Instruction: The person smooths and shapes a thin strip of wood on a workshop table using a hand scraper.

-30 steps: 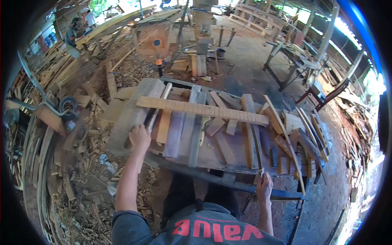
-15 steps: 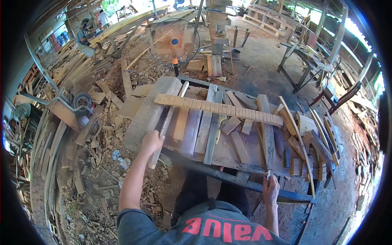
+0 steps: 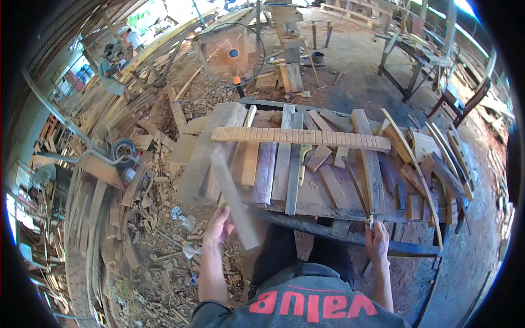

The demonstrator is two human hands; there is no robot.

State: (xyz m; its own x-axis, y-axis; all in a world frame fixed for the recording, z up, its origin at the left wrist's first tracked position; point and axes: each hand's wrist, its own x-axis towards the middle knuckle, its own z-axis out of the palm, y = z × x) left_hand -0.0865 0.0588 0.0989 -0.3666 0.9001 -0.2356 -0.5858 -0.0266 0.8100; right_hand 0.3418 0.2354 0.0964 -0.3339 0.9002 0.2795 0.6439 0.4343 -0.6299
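text: "value", red, seen upside down | on: grey shirt (image 3: 306, 303)

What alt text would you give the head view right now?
A person at a cluttered workbench holds a grey wooden slat in the left hand and a thin dark strip in the right hand. A notched light plank lies across the boards; scrap wood covers the floor.

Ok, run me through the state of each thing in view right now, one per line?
Left hand: gripping a grey weathered wooden slat, lifted and tilted off the bench.
Right hand: holding the near end of a thin dark strip, which lies on the bench.
Long pale notched wooden strip: lying flat across the boards.
Rough wooden workbench: cluttered with planks.
Round wire-guard fan: upright; running or not, cannot tell.
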